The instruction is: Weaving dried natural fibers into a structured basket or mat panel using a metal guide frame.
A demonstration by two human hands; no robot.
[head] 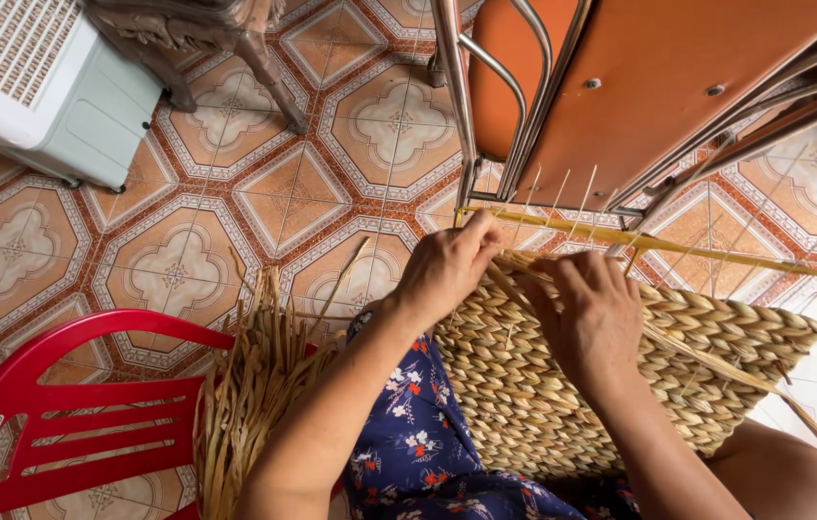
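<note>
Red plastic chair [52,414] at far L, on patterned tile floor [264,183]. Bundle of dry straw strands [254,395] leans beside it. L hand [447,270] pinches strands at top edge of woven mat [716,366]. R hand [591,313] just beside, fingers curled, pressing onto weave near rim. Mat lies across lap, under yellow frame rod [716,252] w/ thin upright ribs.

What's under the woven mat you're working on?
The woven mat rests over a lap in blue floral cloth, with patterned floor tiles beyond. Both hands, left and right, cover its top edge.
</note>
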